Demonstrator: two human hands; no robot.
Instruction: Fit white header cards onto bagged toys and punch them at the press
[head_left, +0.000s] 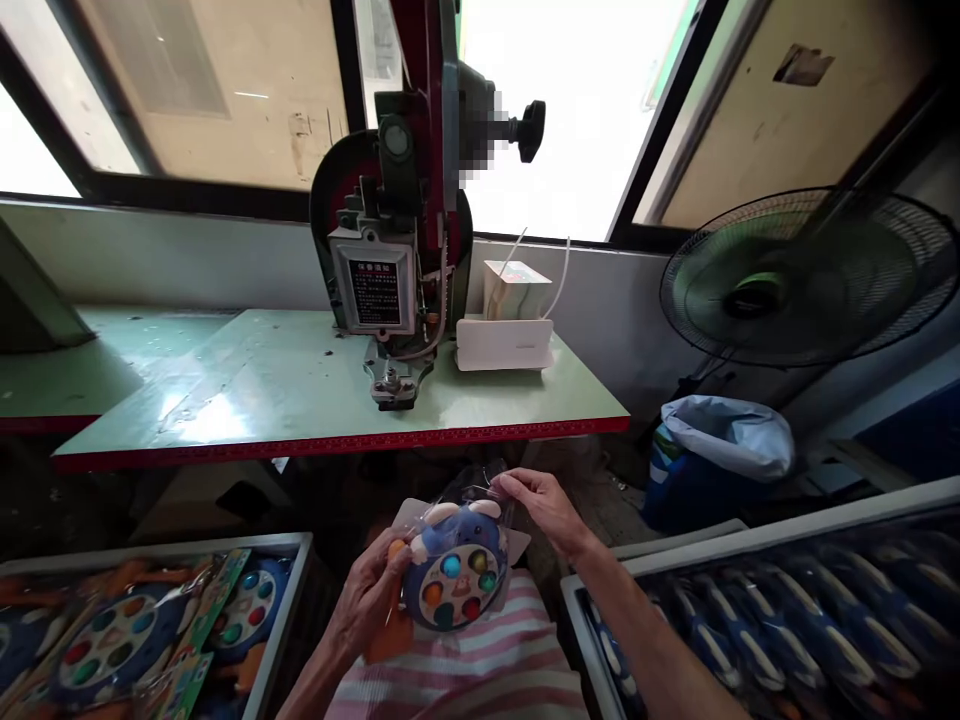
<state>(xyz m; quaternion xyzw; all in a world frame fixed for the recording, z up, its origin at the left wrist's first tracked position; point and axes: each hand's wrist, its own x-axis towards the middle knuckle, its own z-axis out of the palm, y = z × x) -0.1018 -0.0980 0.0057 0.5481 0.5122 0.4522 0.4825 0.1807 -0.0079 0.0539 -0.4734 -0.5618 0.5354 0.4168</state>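
A blue round toy (456,570) with coloured buttons and small ears sits in my lap, partly inside a clear plastic bag (480,485). My left hand (371,595) is closed around the toy's left side. My right hand (544,505) pinches the top edge of the clear bag just above the toy. Both hands are below the front edge of the green table (247,385).
A punching machine (397,230) stands on the table beside a white box (504,343). A tray (289,600) at lower left holds packaged toys; a tray (750,550) at right holds several blue toys. A fan (814,275) and a bagged bin (720,450) stand at right.
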